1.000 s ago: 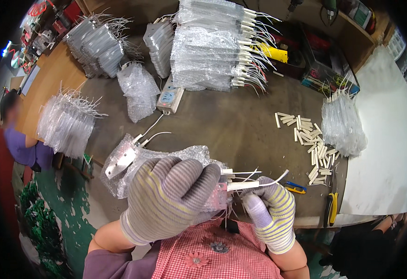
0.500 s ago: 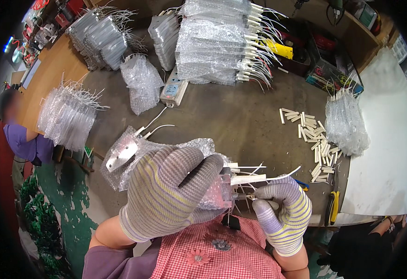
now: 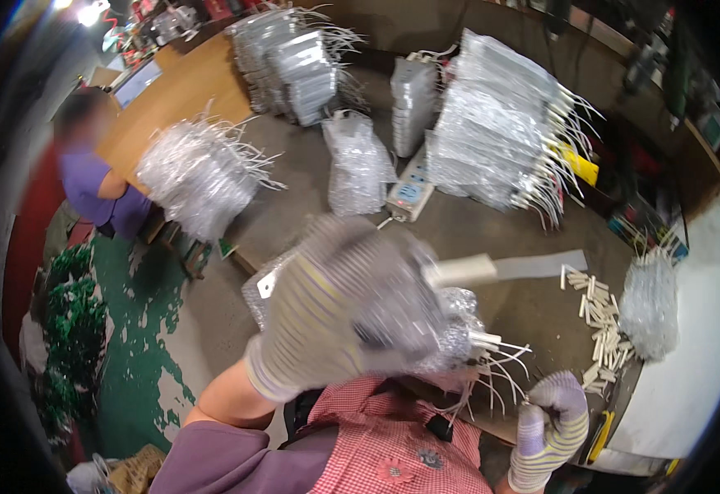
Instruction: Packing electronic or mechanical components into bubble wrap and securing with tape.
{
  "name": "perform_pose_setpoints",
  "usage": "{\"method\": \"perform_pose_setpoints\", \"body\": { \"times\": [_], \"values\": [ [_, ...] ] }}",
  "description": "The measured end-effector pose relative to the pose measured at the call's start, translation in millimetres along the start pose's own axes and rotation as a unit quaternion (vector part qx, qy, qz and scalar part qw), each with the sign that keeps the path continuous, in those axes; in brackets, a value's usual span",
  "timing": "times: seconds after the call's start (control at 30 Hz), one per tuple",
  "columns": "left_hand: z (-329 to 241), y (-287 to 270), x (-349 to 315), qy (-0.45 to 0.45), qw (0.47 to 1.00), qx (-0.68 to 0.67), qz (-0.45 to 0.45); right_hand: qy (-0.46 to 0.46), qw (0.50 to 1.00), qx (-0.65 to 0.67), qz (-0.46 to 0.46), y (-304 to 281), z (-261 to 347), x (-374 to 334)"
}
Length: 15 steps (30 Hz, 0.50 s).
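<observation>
My left hand point(image 3: 335, 313), in a striped grey glove and smeared by motion, is closed on a bubble-wrapped piece point(image 3: 409, 300) in front of me. A blurred white tube point(image 3: 469, 270) sticks out of it to the right, and a pale smeared strip point(image 3: 541, 265) trails beyond. Below lie more bubble-wrapped pieces point(image 3: 457, 317), with white tubes and several white wires point(image 3: 500, 375) fanning out over my checked apron. Lower right, apart from my left hand, my right hand point(image 3: 551, 428) has its gloved fingers pinched on what looks like the end of a white wire.
Loose white tubes point(image 3: 603, 329) lie on the right of the table beside a bubble-wrapped bundle point(image 3: 650, 305). Large wrapped stacks point(image 3: 492, 123) stand at the back around a power strip point(image 3: 411, 191). Yellow-handled pliers point(image 3: 600, 436) lie at the right edge. Someone in purple point(image 3: 88, 181) sits far left.
My left hand has lifted its wrapped piece and turned it quickly. My right hand has drawn away to the lower right. The whole view has shifted and tilted.
</observation>
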<state>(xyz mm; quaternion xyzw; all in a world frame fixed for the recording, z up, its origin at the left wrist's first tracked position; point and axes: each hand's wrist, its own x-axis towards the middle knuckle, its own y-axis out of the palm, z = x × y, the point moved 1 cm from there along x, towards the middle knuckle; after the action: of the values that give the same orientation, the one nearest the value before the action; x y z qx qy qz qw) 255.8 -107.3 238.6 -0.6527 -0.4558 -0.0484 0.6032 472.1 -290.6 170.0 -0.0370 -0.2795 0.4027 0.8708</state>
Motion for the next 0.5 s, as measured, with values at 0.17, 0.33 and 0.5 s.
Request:
{"method": "perform_pose_setpoints", "body": {
  "times": [0.17, 0.33, 0.5],
  "values": [
    [97.3, -18.0, -5.0, -0.191, 0.970, 0.153, -0.013, 0.014, 1.000, -0.003, 0.014, -4.8, -9.2, -3.2],
    [182.6, 16.2, -39.0, -0.346, 0.910, 0.186, 0.135, -0.007, 0.999, -0.013, 0.043, 5.6, 0.5, 0.0],
    [152.7, 22.3, -36.8, -0.172, 0.959, 0.223, -0.044, -0.045, 0.997, -0.043, 0.055, 10.7, 9.2, 5.5]
  ]
}}
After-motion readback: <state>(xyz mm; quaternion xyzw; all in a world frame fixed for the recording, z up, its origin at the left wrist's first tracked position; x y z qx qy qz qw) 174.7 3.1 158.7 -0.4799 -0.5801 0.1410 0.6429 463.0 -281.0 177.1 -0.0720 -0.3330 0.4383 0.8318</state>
